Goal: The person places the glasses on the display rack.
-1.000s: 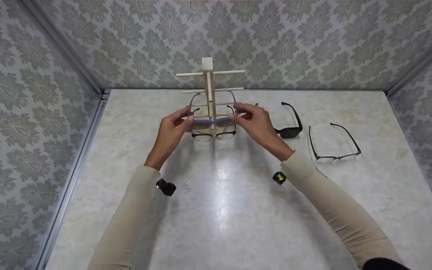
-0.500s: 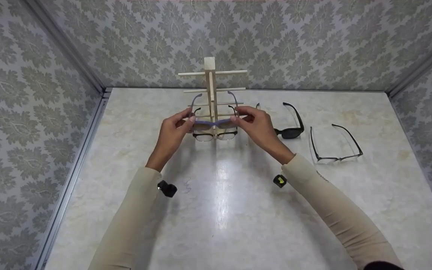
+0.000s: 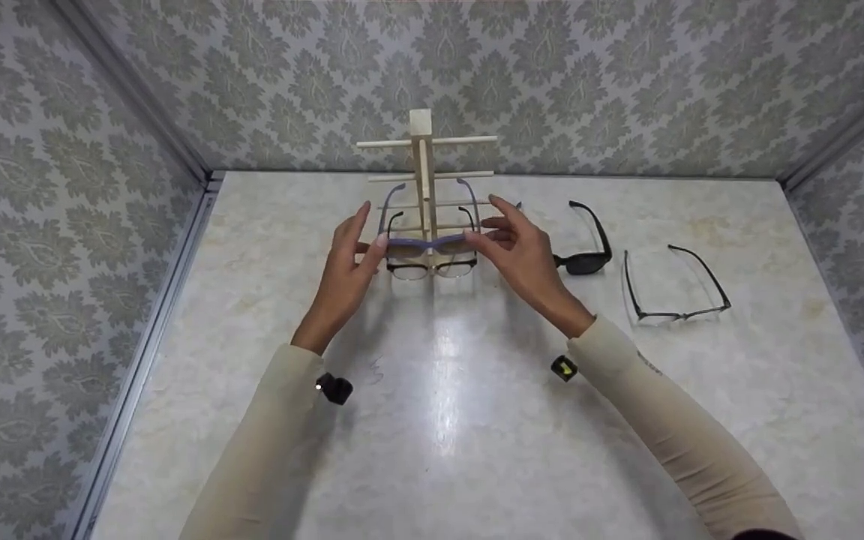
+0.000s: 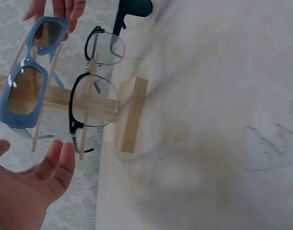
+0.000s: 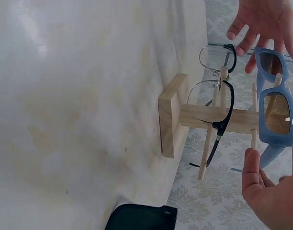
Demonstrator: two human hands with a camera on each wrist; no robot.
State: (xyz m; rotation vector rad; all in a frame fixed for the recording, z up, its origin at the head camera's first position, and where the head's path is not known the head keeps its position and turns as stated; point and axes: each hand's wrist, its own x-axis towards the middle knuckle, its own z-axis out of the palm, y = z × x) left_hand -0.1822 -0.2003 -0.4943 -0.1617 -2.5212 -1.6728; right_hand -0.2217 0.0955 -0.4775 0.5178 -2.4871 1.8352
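Note:
Blue-framed sunglasses (image 4: 22, 120) with brown lenses rest on the pegs of a wooden eyewear stand (image 3: 421, 124), temples pointing back. Black half-rim eyeglasses (image 4: 73, 109) sit on the pegs below them. My left hand (image 3: 343, 264) is spread at the sunglasses' left side, its thumb tip close to the frame and its index finger extended. On the other side is my right hand (image 3: 528, 259), thumb tip by the right corner of the frame and fingers lifted apart. In both wrist views the hands flank the sunglasses without gripping them.
Right of the stand, black sunglasses (image 3: 583, 262) lie on the marbled table (image 3: 507, 450), partly behind the right hand. Further right lie dark-framed eyeglasses (image 3: 683, 315). Pegs (image 3: 464, 140) stick out higher on the stand. A patterned wall (image 3: 552, 82) stands close behind.
Both hands pinched the blue sunglasses earlier; now the fingers have let go and spread outward. The sunglasses stay on the stand. The head view has shifted slightly.

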